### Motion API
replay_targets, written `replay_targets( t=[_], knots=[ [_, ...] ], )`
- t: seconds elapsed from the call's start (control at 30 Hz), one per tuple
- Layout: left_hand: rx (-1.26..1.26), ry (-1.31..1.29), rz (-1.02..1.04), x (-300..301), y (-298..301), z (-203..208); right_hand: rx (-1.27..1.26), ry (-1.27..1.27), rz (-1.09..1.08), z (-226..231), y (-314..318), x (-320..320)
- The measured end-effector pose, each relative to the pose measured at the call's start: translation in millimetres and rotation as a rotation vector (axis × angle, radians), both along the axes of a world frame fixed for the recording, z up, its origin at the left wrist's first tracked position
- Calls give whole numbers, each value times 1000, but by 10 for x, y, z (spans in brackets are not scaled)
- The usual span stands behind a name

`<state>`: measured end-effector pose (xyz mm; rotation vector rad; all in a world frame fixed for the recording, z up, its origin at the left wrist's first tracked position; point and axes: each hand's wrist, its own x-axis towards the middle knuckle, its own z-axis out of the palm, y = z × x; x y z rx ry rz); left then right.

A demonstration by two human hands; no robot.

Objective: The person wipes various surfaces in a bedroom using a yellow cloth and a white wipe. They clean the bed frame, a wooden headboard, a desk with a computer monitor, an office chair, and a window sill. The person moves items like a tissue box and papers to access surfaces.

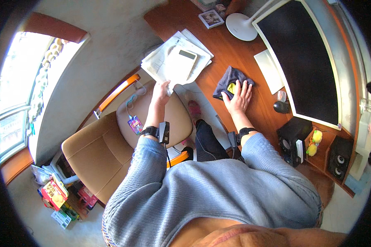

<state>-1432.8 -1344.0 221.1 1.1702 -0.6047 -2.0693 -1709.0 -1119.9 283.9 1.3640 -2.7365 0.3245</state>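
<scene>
Blue sweater [218,189] is seen at bottom. Paper stack [156,59], upper centre, is gripped by left hand [163,88]. Dark cloth [223,85], right of centre, is touched by open, spread right hand [240,101].

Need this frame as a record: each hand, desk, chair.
left hand: gripping the near edge of a paper stack
on the stack: white device with a small dark display
right hand: spread on a dark cloth with a yellow patch
desk: wooden; monitor (screen dark), black mouse
chair: beige seat, colourful phone-like item with cable on it
</scene>
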Motion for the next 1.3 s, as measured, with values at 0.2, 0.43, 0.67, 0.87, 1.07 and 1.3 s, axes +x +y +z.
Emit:
replay_targets(
  t=[0.2,0.43,0.67,0.87,1.07,1.3],
  knots=[
    [210,-33,27,361,-36,35,3,-22,45,53,1,14],
    [224,-41,55,618,-85,147,91,-148,333,91,-929,47],
    [175,65,280,1039,-182,494,2,-84,511,-192,-3366,-38],
    [60,82,397,1503,-90,684,58,-56,319,6,-4755,-230],
    [60,-5,424,1766,155,646,-13,56,153,-154,-5276,-104],
    [71,50,416,1738,182,552,-101,35,687,-259,-4406,176]
  ],
)
